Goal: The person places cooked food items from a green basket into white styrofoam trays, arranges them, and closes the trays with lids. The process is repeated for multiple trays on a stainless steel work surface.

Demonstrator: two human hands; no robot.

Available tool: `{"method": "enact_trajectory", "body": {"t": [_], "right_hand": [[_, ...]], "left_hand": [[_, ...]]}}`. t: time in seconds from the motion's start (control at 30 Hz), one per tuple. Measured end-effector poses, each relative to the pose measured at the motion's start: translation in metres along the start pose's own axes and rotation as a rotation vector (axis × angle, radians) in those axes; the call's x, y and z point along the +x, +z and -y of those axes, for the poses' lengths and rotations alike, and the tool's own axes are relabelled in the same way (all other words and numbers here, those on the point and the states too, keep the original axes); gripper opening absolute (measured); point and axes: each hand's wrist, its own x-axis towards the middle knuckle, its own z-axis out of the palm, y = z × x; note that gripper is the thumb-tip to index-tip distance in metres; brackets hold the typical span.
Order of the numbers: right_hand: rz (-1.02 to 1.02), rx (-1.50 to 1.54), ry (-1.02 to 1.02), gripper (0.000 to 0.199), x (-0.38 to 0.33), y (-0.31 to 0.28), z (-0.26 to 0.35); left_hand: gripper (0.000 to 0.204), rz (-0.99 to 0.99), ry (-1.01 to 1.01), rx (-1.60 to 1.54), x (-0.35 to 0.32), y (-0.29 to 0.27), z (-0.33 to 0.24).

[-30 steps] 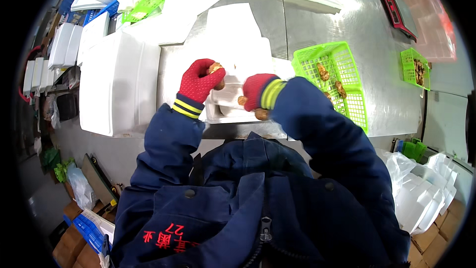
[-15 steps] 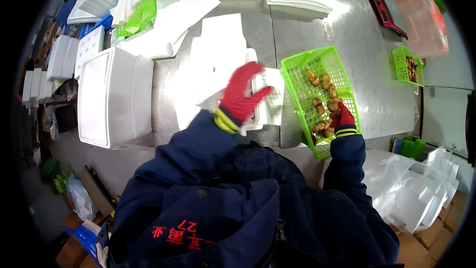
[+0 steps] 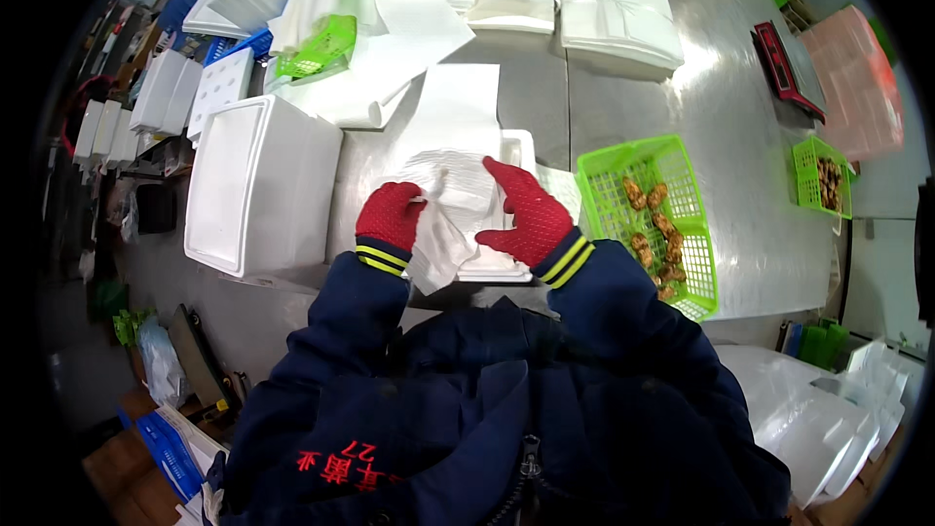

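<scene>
White paper (image 3: 458, 175) lies over a foam tray (image 3: 519, 143) close to the steel table's (image 3: 765, 224) near edge; a narrow steel gap parts them from the foam box (image 3: 292, 185) at left, and broader steel spreads right of the green basket (image 3: 697, 287). The paper runs lengthwise near to far. The left hand (image 3: 390, 217) pinches its left side; the right hand (image 3: 526, 219) is spread, gripping nothing.

Can't see what, if anything, sits under the paper sheet (image 3: 440, 245) at the table's (image 3: 760, 253) near edge; it covers most of the foam tray (image 3: 529, 148). Left hand's (image 3: 392, 217) fingertips: can't make them out. Right sleeve (image 3: 623, 282) hides the green basket's (image 3: 633, 158) near-left corner. Far-edge sheet stacks (image 3: 618, 0) get cropped. Right-edge scale (image 3: 787, 73) display: too small for me.
</scene>
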Motion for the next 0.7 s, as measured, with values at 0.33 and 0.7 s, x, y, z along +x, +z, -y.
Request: {"method": "enact_trajectory", "body": {"t": [0.33,0.7], "right_hand": [[-0.786,-0.399,-0.271,0.042,0.115,-0.045,-0.094],[-0.100,-0.819,0.312,0.065,0.086,-0.041,-0.104]], "left_hand": [[0.027,-0.174,-0.113,-0.533,0.059,-0.019,0.011],[0.057,0.592,0.183,-0.026,0.084,0.057,-0.014]]}}
